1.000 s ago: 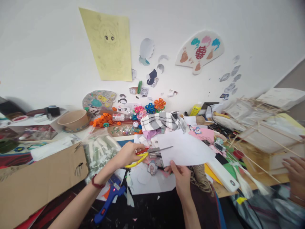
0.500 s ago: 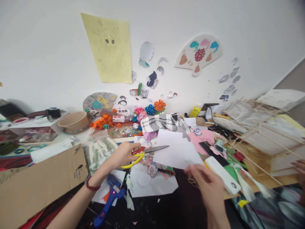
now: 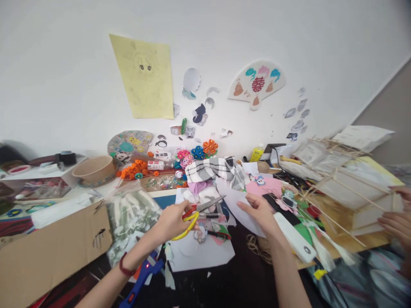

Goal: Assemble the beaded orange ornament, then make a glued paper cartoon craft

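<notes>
My left hand (image 3: 173, 220) is closed around the red and yellow handles of a pair of scissors (image 3: 189, 226), whose blades point right toward a sheet of white paper (image 3: 236, 204). The blades lie close to the paper's left edge; I cannot tell if they touch it. My right hand (image 3: 261, 212) grips the sheet at its right side, thumb and fingers bent over it, and the paper hangs tilted. Below the scissors lie more white paper (image 3: 205, 259) and small cut-out pictures (image 3: 199, 234). A blue glue gun (image 3: 146, 269) with a lit red light rests under my left forearm.
A cardboard sheet (image 3: 58, 252) covers the left front. Twine (image 3: 257, 248) and a white power bank (image 3: 295, 239) lie on the right. Beyond them another person's hands (image 3: 394, 218) touch a stick-and-paper frame (image 3: 340, 188). Craft flowers (image 3: 204, 150) and checked cloth (image 3: 212, 169) fill the back.
My right hand has moved up and inward along the paper, which now tilts and looks narrower. The view has shifted slightly. The other person's hands show more at the right edge.
</notes>
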`<action>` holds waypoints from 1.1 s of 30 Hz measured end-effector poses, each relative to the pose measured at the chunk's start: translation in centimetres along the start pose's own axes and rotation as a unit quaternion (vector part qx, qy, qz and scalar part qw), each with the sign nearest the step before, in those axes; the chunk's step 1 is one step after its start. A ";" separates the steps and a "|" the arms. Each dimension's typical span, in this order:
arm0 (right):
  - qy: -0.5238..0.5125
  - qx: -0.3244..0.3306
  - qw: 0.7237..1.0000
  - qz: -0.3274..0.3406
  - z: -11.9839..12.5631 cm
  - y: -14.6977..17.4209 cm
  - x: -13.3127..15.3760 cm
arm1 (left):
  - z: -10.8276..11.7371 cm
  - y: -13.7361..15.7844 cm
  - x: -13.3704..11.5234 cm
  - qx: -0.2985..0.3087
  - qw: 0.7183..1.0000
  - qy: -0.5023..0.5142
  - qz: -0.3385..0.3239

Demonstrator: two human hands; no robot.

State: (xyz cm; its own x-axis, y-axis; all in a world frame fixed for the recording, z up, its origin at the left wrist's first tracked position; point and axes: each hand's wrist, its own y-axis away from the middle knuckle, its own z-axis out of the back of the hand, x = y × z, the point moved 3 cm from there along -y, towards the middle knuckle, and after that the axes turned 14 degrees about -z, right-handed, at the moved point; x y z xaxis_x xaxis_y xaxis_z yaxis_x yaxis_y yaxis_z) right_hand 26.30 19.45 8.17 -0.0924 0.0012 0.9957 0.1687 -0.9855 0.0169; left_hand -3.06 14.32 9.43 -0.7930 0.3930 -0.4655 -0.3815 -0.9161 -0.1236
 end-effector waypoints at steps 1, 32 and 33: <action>0.000 -0.026 0.999 0.020 0.2 0.3 0.3 | -0.3 -0.1 -0.2 0.004 1.000 0.011 0.002; -0.071 -0.136 0.986 0.067 -4.9 1.9 4.3 | 5.1 -0.4 -5.7 -0.124 0.988 0.055 -0.068; -0.061 -0.138 0.986 0.072 -4.8 2.0 4.3 | 5.2 -0.3 -5.7 -0.126 0.988 0.056 -0.067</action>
State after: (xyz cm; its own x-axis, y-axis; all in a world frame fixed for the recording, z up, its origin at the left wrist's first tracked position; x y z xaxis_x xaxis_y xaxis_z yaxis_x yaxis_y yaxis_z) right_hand 21.48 16.71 12.05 0.0346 -0.1381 0.9898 -0.1026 -0.9857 -0.1340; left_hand -0.85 12.80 16.68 -0.6803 0.5146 -0.5220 -0.3387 -0.8522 -0.3987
